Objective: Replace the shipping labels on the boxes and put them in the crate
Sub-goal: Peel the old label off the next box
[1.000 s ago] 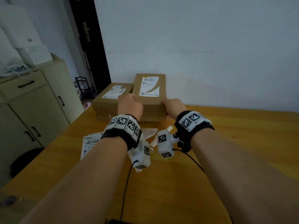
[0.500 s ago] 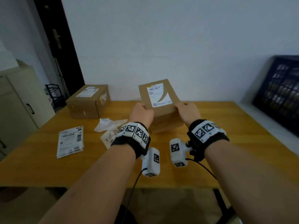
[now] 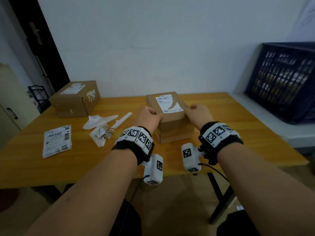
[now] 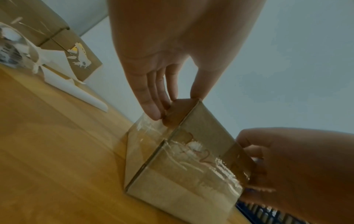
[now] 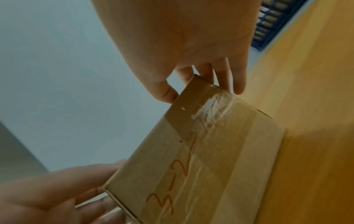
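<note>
A small brown cardboard box (image 3: 169,118) with a white printed shipping label (image 3: 167,103) on its top face sits on the wooden counter (image 3: 238,120) near the middle, at about 12 o'clock from the person. The left hand (image 3: 148,116) grips the box's upper left corner, thumb on top and fingers down the side, and the right hand (image 3: 198,114) holds the upper right corner the same way. The wrist views show glossy clear tape over the near faces, with red handwriting under it. The box looks stiff and light, judging by the fingertip hold; the taped faces may be slippery, so the bare cardboard edges and corners seem the safer purchase. The dark blue slatted plastic crate (image 3: 283,79) stands off the counter at about 2 o'clock, well apart from the box. A larger brown cardboard box (image 3: 75,99) rests at 10 o'clock, with crumpled white backing paper (image 3: 102,126) and a stack of flat white printed labels (image 3: 57,140) between 9 and 10 o'clock.
</note>
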### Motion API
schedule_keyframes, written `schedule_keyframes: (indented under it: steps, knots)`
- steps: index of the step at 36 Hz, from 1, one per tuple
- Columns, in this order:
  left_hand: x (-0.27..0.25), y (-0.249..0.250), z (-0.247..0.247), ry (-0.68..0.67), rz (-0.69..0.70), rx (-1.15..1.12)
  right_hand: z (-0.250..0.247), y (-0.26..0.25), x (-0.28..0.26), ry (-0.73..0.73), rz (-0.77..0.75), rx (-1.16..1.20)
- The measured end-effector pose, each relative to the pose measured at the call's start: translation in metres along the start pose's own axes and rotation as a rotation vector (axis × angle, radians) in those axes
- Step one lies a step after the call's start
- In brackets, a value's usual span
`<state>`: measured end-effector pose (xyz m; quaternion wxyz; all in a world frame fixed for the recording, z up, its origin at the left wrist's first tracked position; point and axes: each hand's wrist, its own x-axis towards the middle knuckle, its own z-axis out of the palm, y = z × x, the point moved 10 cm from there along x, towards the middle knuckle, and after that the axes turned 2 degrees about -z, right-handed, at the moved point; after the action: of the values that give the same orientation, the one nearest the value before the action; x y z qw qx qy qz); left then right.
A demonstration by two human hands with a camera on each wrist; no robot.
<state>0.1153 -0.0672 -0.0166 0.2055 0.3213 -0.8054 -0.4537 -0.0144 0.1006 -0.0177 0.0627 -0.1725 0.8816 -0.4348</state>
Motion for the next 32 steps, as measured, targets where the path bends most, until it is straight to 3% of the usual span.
schedule_keyframes:
  steps: [4,9,13,22,32]
  knots:
    - [0.009,0.009,-0.004,0.044,0.076,0.076,-0.008,-0.026,0.001,0.075,-0.176,-0.007]
    - [0.02,0.017,-0.005,0.042,0.1,0.147,0.006,-0.051,0.001,0.016,-0.296,-0.045]
    - [0.026,0.013,0.0,0.002,0.119,0.128,0.018,-0.057,0.002,-0.031,-0.333,-0.069]
    - [0.025,0.005,-0.001,0.069,0.194,0.003,0.032,-0.055,0.01,-0.05,-0.341,-0.141]
    - [0.03,0.006,-0.004,0.058,0.242,0.048,0.033,-0.079,0.014,-0.105,-0.399,-0.544]
